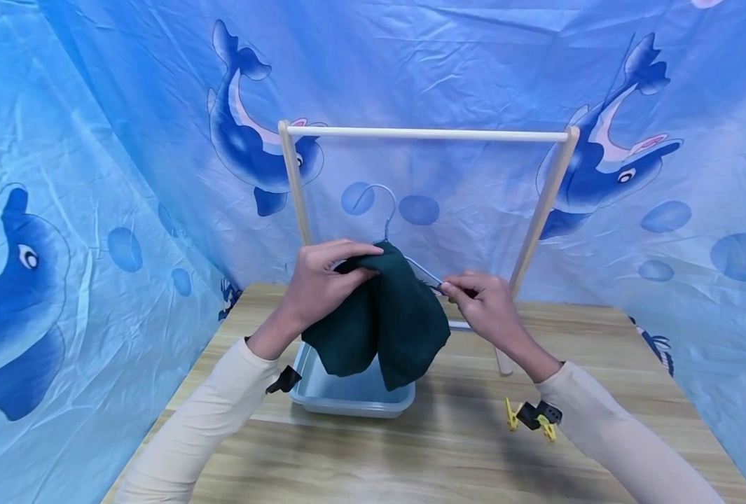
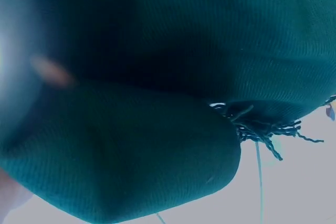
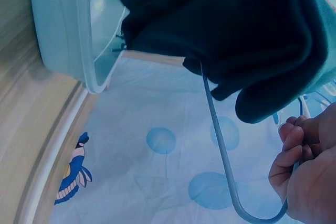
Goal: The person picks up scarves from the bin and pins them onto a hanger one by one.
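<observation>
A dark green fringed scarf hangs in folds over a light blue wire hanger, whose hook points up above the cloth. My left hand pinches the top of the scarf between thumb and fingers, just below the hook. Out at the hanger's right end, my right hand grips the wire. In the right wrist view the fingers curl round the hanger's bent corner, and its lower wire runs into the scarf. Green cloth fills most of the left wrist view, with twisted fringe at its edge.
Beneath the scarf a pale blue plastic basin stands on the wooden table. Behind it is a rack with a white top bar and wooden side posts. Yellow clips show near the right wrist. Blue dolphin-print curtain surrounds the table.
</observation>
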A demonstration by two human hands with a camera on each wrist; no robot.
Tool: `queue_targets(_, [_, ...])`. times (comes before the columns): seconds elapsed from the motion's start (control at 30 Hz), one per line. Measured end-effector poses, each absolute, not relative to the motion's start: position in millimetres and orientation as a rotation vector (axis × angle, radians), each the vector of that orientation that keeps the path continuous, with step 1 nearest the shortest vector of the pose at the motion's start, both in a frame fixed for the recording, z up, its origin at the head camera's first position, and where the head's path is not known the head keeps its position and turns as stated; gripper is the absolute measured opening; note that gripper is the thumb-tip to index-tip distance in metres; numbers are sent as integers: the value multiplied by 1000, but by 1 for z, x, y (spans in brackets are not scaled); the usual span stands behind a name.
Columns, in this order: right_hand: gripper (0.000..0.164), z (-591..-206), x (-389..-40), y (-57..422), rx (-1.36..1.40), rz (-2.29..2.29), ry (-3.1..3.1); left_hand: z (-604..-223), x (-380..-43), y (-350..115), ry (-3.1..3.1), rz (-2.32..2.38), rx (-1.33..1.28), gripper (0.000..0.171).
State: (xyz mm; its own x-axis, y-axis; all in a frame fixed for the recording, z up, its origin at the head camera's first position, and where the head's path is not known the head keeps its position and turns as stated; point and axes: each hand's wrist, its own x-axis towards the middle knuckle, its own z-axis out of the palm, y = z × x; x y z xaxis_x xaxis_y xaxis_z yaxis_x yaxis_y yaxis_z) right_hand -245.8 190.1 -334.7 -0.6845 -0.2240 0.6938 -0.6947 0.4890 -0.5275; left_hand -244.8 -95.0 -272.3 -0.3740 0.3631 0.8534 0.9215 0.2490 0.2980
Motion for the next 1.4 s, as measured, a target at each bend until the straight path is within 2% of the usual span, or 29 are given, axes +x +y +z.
queue_targets(0.33, [10,-335,-250,189,719,1109,-2197,-269,-245,-97,-1894,-1250,-1148,24])
queue_targets(0.73, [10,-335,-242,178,822,1137,-2169,-274,-245,-84,-1857,-970,-1266,27])
queue_targets(1.4, [11,-325,-226,176,885,1181,-2120,-307,-253,-93,-1970,-888,-1099,22])
